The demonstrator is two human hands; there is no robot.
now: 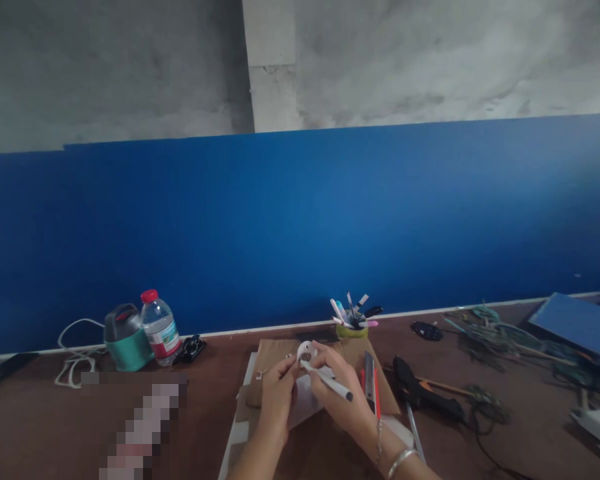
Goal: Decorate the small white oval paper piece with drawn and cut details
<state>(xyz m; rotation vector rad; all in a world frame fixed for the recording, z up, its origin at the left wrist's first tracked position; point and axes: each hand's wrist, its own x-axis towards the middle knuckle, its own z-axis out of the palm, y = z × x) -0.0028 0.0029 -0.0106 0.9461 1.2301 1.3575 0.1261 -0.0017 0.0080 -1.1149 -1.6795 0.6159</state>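
Both hands meet over brown cardboard at the table's front middle. My left hand pinches the left edge of a small round white piece with a dark marking or opening in its middle; which of these it is I cannot tell. In my right hand lies a white marker pen with a dark end, its tip toward the round piece. Fingers of the right hand also rest by the piece's edge. Beneath the hands a white sheet partly shows.
Right of the hands are a box cutter, a black glue gun and tangled greenish strands. A pen holder stands behind. To the left are a water bottle, a teal container and a white cable. A blue wall panel closes the back.
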